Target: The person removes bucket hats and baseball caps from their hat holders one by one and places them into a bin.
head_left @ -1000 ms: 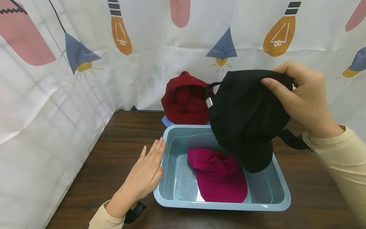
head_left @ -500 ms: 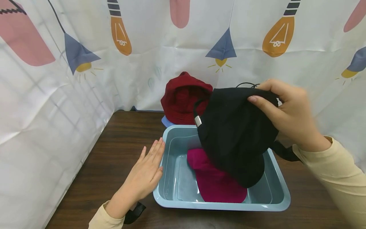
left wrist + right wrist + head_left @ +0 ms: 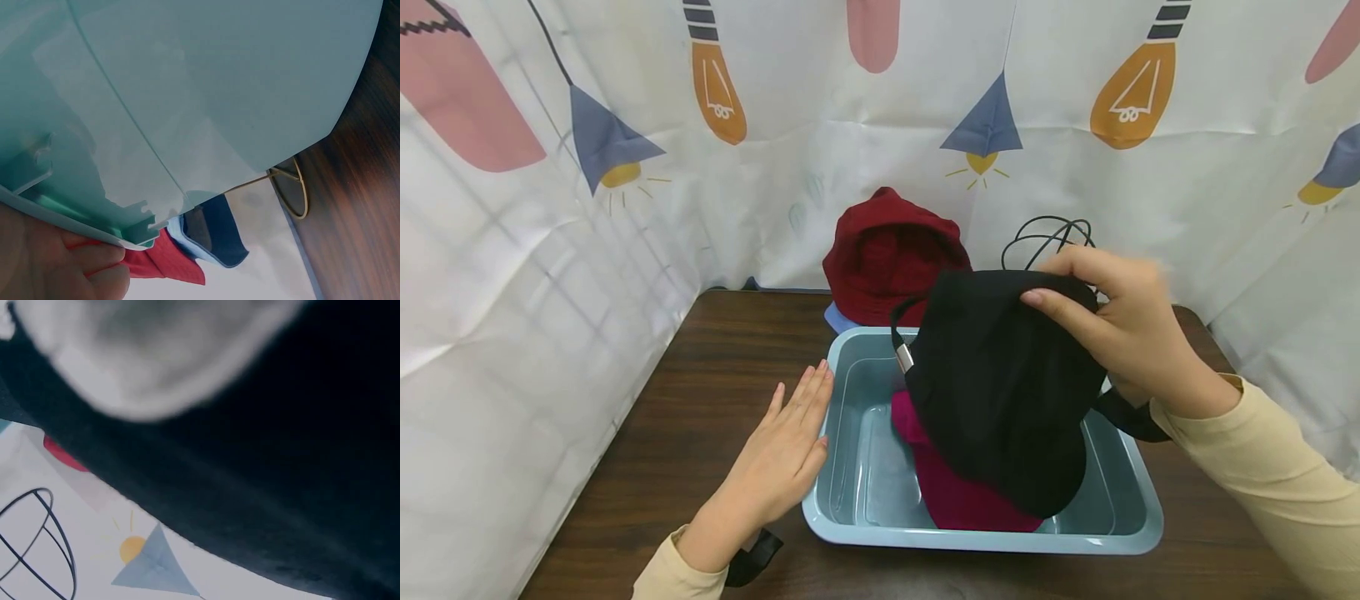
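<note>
My right hand (image 3: 1123, 329) pinches the top edge of a black cap (image 3: 1000, 392) between thumb and fingers. The cap hangs brim down over the light blue plastic basin (image 3: 955, 540), its strap with a metal buckle out on the left side. Beneath it inside the basin lies a magenta cap (image 3: 958, 496), partly hidden by the black one. My left hand (image 3: 782, 446) rests with straight fingers along the basin's left rim. In the right wrist view the dark cloth of the black cap fills most of the picture.
Behind the basin a dark red bucket hat (image 3: 887, 258) sits on something blue, which shows as a blue hat (image 3: 215, 234) in the left wrist view. A dark wire stand (image 3: 1045, 225) rises behind the black cap. Printed curtains surround the brown wooden table (image 3: 730, 367).
My right hand has lowered the black cap and moved it left, so it covers more of the magenta cap. The wire stand has come into sight. My left hand has stayed put.
</note>
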The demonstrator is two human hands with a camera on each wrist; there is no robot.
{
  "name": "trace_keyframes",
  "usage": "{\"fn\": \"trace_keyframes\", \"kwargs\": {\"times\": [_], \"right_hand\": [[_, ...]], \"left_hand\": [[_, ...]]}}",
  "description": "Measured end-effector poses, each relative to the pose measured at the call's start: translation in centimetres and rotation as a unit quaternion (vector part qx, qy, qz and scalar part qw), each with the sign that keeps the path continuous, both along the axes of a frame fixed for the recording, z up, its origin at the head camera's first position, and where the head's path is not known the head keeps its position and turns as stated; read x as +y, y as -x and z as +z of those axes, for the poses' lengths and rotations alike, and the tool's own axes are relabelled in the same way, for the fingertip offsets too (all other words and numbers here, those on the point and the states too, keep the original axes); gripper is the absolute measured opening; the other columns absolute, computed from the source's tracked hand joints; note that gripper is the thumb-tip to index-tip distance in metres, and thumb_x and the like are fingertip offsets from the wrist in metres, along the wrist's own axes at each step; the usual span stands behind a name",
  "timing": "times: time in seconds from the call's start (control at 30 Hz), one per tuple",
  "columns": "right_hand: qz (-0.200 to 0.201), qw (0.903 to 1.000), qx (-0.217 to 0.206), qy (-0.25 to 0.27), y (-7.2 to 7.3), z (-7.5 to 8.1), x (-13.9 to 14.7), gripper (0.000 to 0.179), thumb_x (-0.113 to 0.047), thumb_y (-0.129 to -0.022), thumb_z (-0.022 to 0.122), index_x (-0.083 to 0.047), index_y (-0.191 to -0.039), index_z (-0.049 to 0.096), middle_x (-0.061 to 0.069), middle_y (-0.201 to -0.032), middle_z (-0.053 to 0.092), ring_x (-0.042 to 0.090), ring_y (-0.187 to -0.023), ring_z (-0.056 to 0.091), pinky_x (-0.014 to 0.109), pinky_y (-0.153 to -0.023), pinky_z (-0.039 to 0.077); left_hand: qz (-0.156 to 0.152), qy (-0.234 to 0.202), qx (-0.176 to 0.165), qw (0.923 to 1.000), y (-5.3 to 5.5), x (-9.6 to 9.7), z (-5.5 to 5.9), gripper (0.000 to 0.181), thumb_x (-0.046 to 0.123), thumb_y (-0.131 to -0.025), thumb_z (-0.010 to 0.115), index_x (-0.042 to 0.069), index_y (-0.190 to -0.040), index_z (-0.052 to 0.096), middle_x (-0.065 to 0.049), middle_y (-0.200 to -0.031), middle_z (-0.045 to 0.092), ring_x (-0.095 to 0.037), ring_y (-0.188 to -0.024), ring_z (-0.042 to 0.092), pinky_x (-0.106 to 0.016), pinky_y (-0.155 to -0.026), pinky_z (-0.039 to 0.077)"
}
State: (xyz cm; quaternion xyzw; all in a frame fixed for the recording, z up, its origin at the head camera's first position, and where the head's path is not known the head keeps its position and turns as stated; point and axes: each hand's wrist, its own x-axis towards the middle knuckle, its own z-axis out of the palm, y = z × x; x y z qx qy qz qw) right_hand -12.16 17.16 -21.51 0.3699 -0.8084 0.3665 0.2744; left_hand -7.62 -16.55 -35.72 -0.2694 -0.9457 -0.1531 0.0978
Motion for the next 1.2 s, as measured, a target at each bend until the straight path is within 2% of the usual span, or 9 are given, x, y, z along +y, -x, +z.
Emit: {"fn": "trace_keyframes", "kwargs": {"times": [0.1, 0.17, 0.3, 0.4, 0.6, 0.8, 0.97, 1.2], "right_hand": [[0.029, 0.9996, 0.001, -0.003, 0.2, -0.6, -0.1, 0.017, 0.009, -0.074, 0.074, 0.0, -0.085, 0.066, 0.0, -0.077, 0.063, 0.004, -0.072, 0.054, 0.015, -0.068, 0.043], [0.048, 0.9988, 0.003, -0.012, 0.3, -1.0, -0.1, 0.008, -0.005, -0.082, 0.072, -0.003, -0.085, 0.066, -0.001, -0.075, 0.061, 0.005, -0.071, 0.052, 0.015, -0.066, 0.042], [0.073, 0.9965, 0.003, -0.042, 0.7, -1.8, -0.5, 0.027, -0.035, -0.09, 0.06, -0.009, -0.085, 0.066, -0.006, -0.074, 0.058, 0.005, -0.068, 0.048, 0.017, -0.063, 0.039], [0.082, 0.9947, -0.001, -0.063, 0.8, -2.4, -0.7, 0.033, -0.043, -0.091, 0.056, -0.011, -0.086, 0.066, -0.009, -0.075, 0.058, 0.005, -0.067, 0.048, 0.017, -0.063, 0.039], [0.11, 0.989, -0.039, -0.091, 0.8, -3.2, -0.8, 0.019, -0.033, -0.091, 0.06, -0.015, -0.086, 0.064, -0.012, -0.076, 0.056, 0.004, -0.067, 0.049, 0.017, -0.062, 0.041], [0.113, 0.9856, -0.064, -0.109, 0.9, -4.1, -0.7, 0.008, -0.02, -0.087, 0.068, -0.016, -0.085, 0.061, -0.013, -0.075, 0.052, 0.003, -0.066, 0.047, 0.017, -0.06, 0.04], [0.111, 0.9833, -0.085, -0.117, 0.9, -4.7, -0.5, 0.021, -0.003, -0.079, 0.074, -0.018, -0.084, 0.06, -0.014, -0.071, 0.046, 0.002, -0.062, 0.044, 0.017, -0.057, 0.038], [0.102, 0.9798, -0.108, -0.134, 0.7, -5.3, -0.2, 0.02, 0.0, -0.078, 0.073, -0.016, -0.085, 0.064, -0.015, -0.075, 0.052, 0.002, -0.065, 0.047, 0.019, -0.057, 0.043]], "left_hand": [[0.001, 0.004, -0.002, 1.0, 0.0, 0.0, 0.0, 0.065, 0.018, -0.091, 0.047, -0.004, -0.148, 0.024, -0.014, -0.156, 0.019, -0.03, -0.143, 0.019, -0.053, -0.113, 0.011], [0.003, 0.004, -0.005, 1.0, 0.0, 0.0, 0.1, 0.065, 0.018, -0.092, 0.047, -0.004, -0.149, 0.024, -0.013, -0.157, 0.018, -0.029, -0.143, 0.018, -0.053, -0.113, 0.011], [0.007, -0.001, -0.01, 0.9999, 0.0, 0.0, 0.1, 0.065, 0.018, -0.092, 0.046, -0.003, -0.149, 0.022, -0.012, -0.157, 0.016, -0.028, -0.144, 0.016, -0.053, -0.113, 0.011], [0.007, -0.003, -0.009, 0.9999, -0.1, 0.0, 0.1, 0.065, 0.017, -0.092, 0.046, -0.002, -0.149, 0.022, -0.011, -0.157, 0.016, -0.027, -0.144, 0.016, -0.053, -0.113, 0.012], [0.005, -0.002, -0.006, 1.0, 0.0, 0.0, 0.1, 0.066, 0.018, -0.092, 0.047, -0.002, -0.149, 0.023, -0.012, -0.157, 0.017, -0.029, -0.143, 0.017, -0.054, -0.112, 0.013], [0.005, -0.002, -0.012, 0.9999, 0.0, 0.0, 0.0, 0.065, 0.017, -0.092, 0.046, -0.002, -0.149, 0.022, -0.012, -0.157, 0.016, -0.028, -0.144, 0.015, -0.053, -0.113, 0.01], [0.005, 0.0, -0.011, 0.9999, 0.0, 0.0, 0.0, 0.065, 0.017, -0.092, 0.046, -0.003, -0.149, 0.022, -0.012, -0.157, 0.017, -0.028, -0.143, 0.016, -0.053, -0.113, 0.011], [-0.001, 0.007, 0.001, 1.0, 0.0, 0.0, 0.1, 0.064, 0.018, -0.092, 0.047, -0.005, -0.148, 0.025, -0.014, -0.156, 0.019, -0.03, -0.143, 0.019, -0.057, -0.111, 0.015]]}}
